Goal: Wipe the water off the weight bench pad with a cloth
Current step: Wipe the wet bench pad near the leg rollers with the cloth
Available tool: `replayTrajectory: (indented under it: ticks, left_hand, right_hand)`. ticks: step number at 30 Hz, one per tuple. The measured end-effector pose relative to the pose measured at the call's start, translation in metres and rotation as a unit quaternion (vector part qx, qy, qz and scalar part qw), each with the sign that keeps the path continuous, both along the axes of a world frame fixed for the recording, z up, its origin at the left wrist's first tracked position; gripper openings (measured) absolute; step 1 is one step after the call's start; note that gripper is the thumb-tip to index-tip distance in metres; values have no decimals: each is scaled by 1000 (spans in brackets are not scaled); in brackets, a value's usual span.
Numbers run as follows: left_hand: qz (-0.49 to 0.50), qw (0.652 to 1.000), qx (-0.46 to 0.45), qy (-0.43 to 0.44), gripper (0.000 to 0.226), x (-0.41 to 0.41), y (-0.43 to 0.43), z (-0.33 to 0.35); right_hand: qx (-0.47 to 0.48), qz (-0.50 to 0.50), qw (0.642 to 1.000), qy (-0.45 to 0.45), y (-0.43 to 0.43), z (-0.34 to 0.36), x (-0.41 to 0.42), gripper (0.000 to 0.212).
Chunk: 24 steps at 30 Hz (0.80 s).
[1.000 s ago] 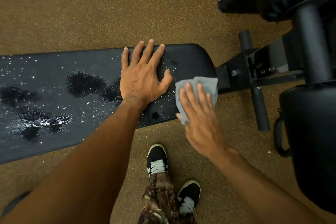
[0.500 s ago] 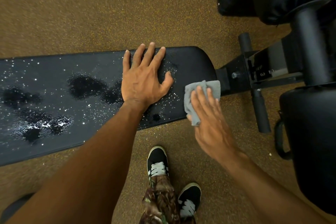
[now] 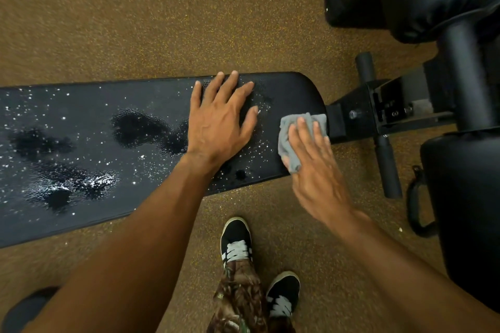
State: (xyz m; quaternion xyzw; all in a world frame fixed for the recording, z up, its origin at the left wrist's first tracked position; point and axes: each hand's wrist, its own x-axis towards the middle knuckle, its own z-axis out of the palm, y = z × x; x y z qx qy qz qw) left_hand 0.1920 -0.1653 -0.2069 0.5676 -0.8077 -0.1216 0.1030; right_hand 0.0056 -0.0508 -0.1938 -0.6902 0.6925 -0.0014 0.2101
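Observation:
The black weight bench pad [image 3: 89, 105] runs from the left edge to the middle of the view. It carries dark puddles and many small water drops [image 3: 146, 127]. My left hand [image 3: 219, 119] lies flat on the pad near its right end, fingers spread. My right hand [image 3: 313, 167] presses a grey cloth [image 3: 289, 140] with straight fingers onto the pad's rounded right end. Most of the cloth shows beyond my fingertips and beside them.
The bench's black metal frame [image 3: 378, 111] with a foam roller bar [image 3: 387, 165] joins the pad on the right. Black padded equipment [image 3: 460, 197] fills the right side and top right. My two shoes [image 3: 236, 243] stand on the brown speckled floor [image 3: 135, 21] below the pad.
My right hand has slid the cloth to the right and slightly away from me along the pad's end. My left hand has stayed flat in the same spot.

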Motion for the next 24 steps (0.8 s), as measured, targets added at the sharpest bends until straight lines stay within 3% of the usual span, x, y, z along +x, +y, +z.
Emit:
replayTrajectory:
  ticks: [4,9,12,16,21,24]
  left_hand:
    - [-2,998,-56,26,44,29,23,6]
    - [-7,999,-49,2,44,56,37,-7]
    - [-1,999,-50,-11,44,52,40,-9]
    - [46,998,-40,12,44,38,41,-9]
    - [60,997,-41,14,42,30,51,-12]
    - [67,997,-47,7,41,29,50,-12]
  right_hand:
    - [-12,-41,999,-9,-19,-1,36,65]
    - [-10,84,996,-26,27,-4,3,65]
    - [7,10,999,-38,21,-2,-13,61]
    - [-18,-69,997,-29,-1,-4,27,66]
    - [-39,56,997,-32,45,-7,22,64]
    - [-23,28,999,-12,44,-6,12,73]
